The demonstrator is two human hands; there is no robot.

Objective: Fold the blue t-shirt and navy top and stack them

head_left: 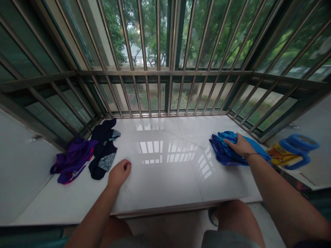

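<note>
My left hand (119,173) rests on the white glossy ledge (160,179), its fingers curled in and nothing visible in them. Just left of it lies a dark navy garment (103,148) with grey patterned patches. A crumpled purple garment (73,158) with pink edging lies against it, further left. On the right, a stack of folded blue clothes (219,151) sits on the ledge, brighter patterned cloth on top. My right hand (241,144) lies on this stack with the thumb spread away from the fingers; the fingertips are partly hidden.
A yellow and blue jug-like container (289,151) with a handle stands right of the stack. Metal bars (157,93) and windows close off the ledge at the back and both sides. My knees (238,220) are below the front edge.
</note>
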